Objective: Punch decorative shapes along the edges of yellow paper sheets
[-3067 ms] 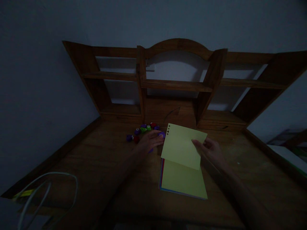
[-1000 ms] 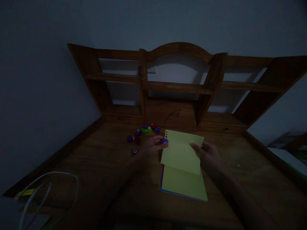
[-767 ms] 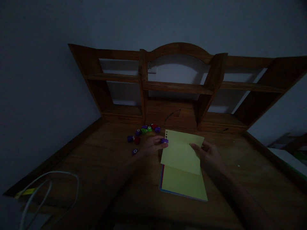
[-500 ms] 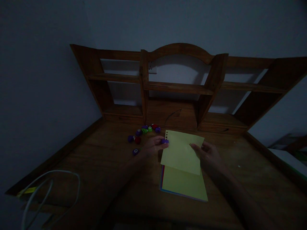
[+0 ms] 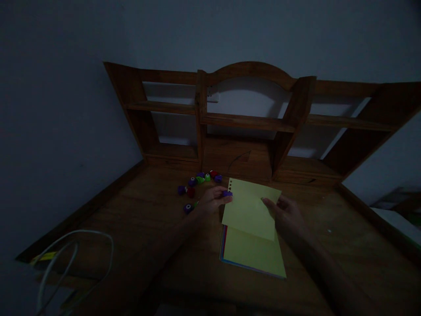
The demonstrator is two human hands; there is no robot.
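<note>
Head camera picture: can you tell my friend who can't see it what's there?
The left hand pinches a small purple gadget at the edge of a yellow sheet, below a row of little holes, while the right hand grips the sheet's other side. Purple, red and green pieces lie on a dim wooden desk, shelves behind.

Pale yellow sheet [image 5: 248,213] with dark cut-out shapes [image 5: 230,184], purple punch [image 5: 226,193], yellow-topped paper stack [image 5: 255,253] edged red and blue, brown wood-grained table [image 5: 148,206]
</note>
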